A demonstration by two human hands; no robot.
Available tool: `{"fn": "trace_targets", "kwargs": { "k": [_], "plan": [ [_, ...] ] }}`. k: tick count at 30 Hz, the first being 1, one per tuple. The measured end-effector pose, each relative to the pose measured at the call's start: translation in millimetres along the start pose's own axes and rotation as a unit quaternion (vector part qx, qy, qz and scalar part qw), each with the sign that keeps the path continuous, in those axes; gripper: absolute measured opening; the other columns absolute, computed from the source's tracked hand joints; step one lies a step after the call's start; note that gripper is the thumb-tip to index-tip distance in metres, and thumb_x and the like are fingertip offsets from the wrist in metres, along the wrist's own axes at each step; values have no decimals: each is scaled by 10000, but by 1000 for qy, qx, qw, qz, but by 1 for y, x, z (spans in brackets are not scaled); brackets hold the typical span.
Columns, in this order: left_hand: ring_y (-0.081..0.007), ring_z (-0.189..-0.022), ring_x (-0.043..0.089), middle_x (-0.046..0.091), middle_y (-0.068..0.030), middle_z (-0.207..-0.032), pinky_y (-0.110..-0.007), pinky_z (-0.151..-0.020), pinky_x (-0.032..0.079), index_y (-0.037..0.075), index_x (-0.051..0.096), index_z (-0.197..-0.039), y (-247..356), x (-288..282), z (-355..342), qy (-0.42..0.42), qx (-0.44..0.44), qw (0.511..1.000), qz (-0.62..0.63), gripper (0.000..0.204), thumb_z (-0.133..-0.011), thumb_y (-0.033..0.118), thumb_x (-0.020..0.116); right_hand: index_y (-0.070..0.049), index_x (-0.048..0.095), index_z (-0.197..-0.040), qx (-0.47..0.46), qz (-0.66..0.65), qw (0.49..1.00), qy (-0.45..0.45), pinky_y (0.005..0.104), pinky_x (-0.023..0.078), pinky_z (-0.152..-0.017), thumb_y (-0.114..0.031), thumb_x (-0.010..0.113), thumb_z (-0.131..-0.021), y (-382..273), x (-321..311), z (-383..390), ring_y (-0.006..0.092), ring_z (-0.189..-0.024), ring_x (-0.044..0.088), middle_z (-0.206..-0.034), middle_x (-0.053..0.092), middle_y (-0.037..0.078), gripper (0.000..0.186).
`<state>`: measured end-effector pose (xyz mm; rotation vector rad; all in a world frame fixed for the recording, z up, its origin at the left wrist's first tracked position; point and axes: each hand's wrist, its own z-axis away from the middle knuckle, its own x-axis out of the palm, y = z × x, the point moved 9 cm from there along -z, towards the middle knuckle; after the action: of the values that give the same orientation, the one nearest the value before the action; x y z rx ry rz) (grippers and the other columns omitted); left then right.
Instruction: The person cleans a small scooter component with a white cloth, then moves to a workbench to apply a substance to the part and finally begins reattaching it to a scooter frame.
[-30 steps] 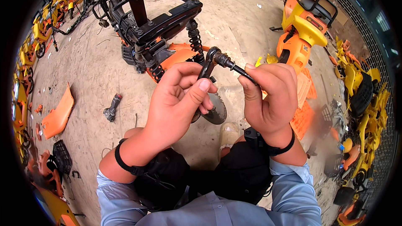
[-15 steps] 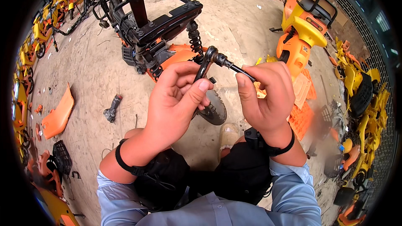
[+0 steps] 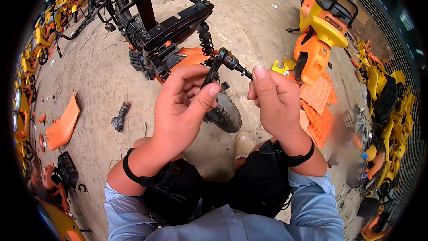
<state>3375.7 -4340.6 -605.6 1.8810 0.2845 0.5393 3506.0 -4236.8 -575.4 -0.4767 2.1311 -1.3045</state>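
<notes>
My left hand (image 3: 178, 111) is closed round the handle of a dark metal ratchet wrench (image 3: 215, 69), its head tilted up and to the right. From that head a socket joint (image 3: 230, 61) sticks out, leading into a thin black rod (image 3: 244, 71). The rod's far end is pinched between the thumb and fingers of my right hand (image 3: 278, 105), which hides its tip. Just beyond my hands stands a stripped scooter with a black rear frame (image 3: 178, 24), a coil shock absorber (image 3: 205, 40) and a black wheel (image 3: 226, 114).
A cordless power tool (image 3: 119, 117) lies on the concrete floor to the left, near a curved orange panel (image 3: 63, 122). To the right are a yellow-orange scooter (image 3: 318, 47), flat orange panels (image 3: 317, 122) and a heap of yellow parts (image 3: 394, 129). Parked scooters line the far left.
My right hand has turned, its thumb now up and over the rod, and has shifted slightly left. The wrench and left hand have moved slightly left.
</notes>
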Motion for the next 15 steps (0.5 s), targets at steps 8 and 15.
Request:
{"fn": "trace_targets", "kwargs": {
  "k": [8, 15],
  "plan": [
    [-107, -742, 593, 647, -111, -983, -234, -656, 495, 22, 485, -1210, 2, 0, -1, -2, 27, 999, -36, 288, -964, 103, 610, -21, 583, -794, 18, -49, 999, 3, 223, 371, -554, -284, 529, -1019, 15, 3, -2, 71, -609, 445, -676, 509, -5, 350],
    [-109, -726, 594, 646, -114, -974, -234, -637, 493, 19, 482, -1205, -2, -1, 0, 9, -21, 1000, -17, 280, -966, 99, 604, -11, 629, -862, -157, 114, 975, 111, 274, 434, -538, -126, 735, -867, -23, -8, 4, 160, -604, 546, -716, 574, 72, 157]
  ]
}}
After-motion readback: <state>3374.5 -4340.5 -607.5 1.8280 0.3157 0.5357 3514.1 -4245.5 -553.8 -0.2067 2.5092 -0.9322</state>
